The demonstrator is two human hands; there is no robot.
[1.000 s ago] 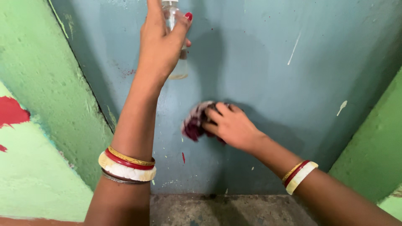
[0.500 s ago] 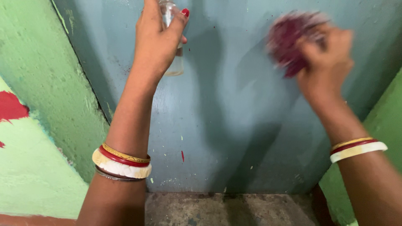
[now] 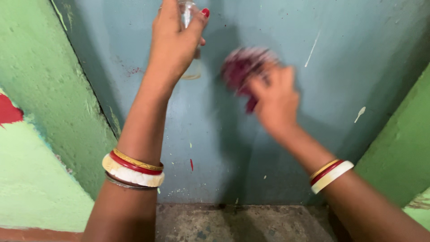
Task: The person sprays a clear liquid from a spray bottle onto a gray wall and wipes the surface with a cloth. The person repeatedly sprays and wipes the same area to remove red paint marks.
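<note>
My left hand (image 3: 174,42) is raised at the top of the view and is closed around a clear bottle (image 3: 190,45) with a little pale liquid in its bottom; the hand hides most of the bottle. My right hand (image 3: 274,96) presses a crumpled maroon and white cloth (image 3: 244,69) against the blue-grey painted panel (image 3: 251,148), just right of the bottle. This hand and the cloth are blurred by motion. Both wrists carry red, gold and white bangles.
Green painted walls (image 3: 40,89) flank the blue-grey panel on the left and on the right (image 3: 403,143). A red paint patch (image 3: 8,110) marks the left wall. A rough grey concrete ledge (image 3: 237,224) runs along the bottom. White scratches and paint flecks dot the panel.
My right hand has swept the cloth from lower middle up to the upper right, then back left toward the bottle. My left hand has kept the bottle almost still.
</note>
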